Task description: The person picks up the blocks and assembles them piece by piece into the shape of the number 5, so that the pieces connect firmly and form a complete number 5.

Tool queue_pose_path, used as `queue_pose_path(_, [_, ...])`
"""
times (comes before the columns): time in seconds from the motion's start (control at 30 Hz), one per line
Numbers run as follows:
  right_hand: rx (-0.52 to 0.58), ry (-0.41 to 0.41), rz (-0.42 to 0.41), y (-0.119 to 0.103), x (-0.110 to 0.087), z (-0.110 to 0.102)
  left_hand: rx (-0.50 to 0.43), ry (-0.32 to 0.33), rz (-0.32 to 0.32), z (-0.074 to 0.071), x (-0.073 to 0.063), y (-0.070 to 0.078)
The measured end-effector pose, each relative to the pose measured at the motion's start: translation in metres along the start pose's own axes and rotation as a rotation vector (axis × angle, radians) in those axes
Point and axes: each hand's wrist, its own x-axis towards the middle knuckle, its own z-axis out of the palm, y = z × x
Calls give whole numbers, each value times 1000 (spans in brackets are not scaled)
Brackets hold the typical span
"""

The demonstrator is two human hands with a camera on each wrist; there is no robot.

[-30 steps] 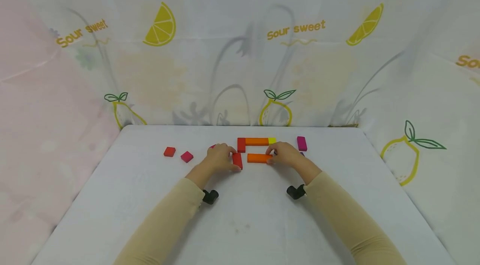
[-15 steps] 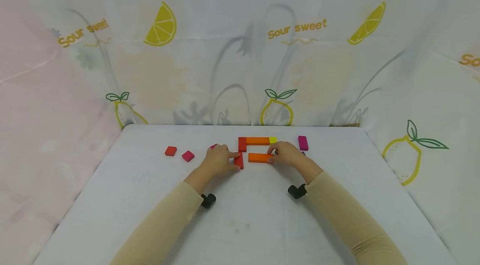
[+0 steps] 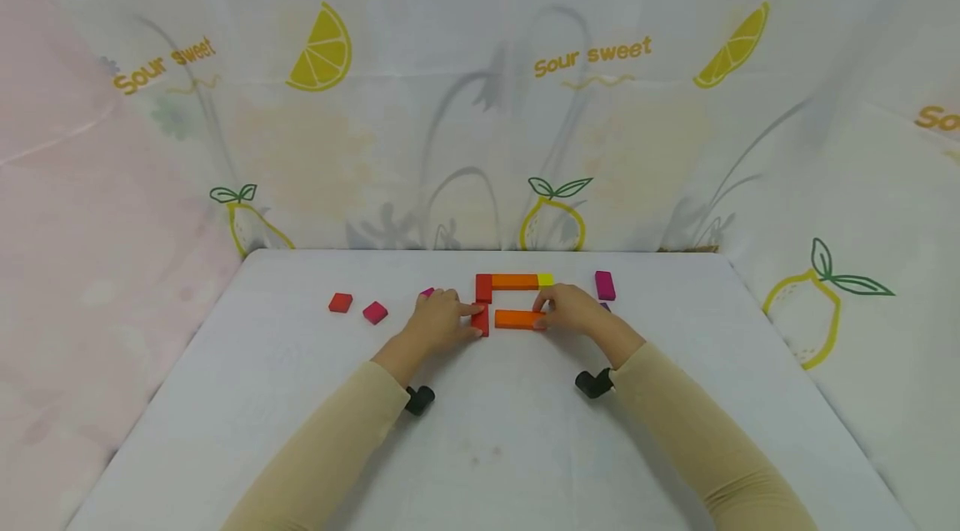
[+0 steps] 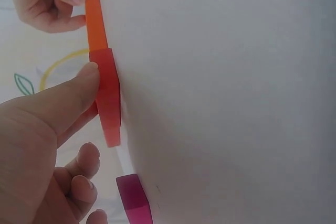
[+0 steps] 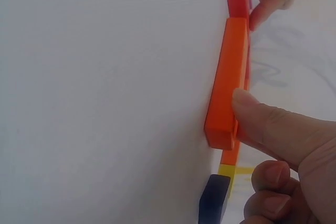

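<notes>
Since the near red block [image 3: 482, 321] lies just left of the near orange block [image 3: 517, 319], slightly apart, the left hand [image 3: 434, 321] pinching the first and the right hand [image 3: 576, 313] gripping the second's right end should slide gently, keeping both square with the far red block [image 3: 483, 288].

Open tabletop [image 3: 510, 423] lay between the sleeves [image 3: 322, 443], while the held red block [image 3: 482, 323] and orange bar [image 3: 516, 319] left only a narrow gap ahead.
</notes>
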Motion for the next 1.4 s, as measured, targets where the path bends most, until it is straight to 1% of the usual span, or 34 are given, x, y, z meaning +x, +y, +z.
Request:
queue_pose_path(0.27, [20,-12,26,-1,-2,1,-20,-2,-6,2,3,3])
queue_pose_path(0.6, [9,-21,28,-3,-3,1,-37,11,2,2,4,5])
queue_pose_path(0.9, [12,-28,26,-4,-4,0,-51,4,-18,3,7,5])
queue_pose_path(1.2, [20,-37,26,-4,-4,0,-45,10,-17,1,7,6])
queue_pose_path(1.4, [24,-41,28,-4,-5,0,-46,13,-21,4,9,5])
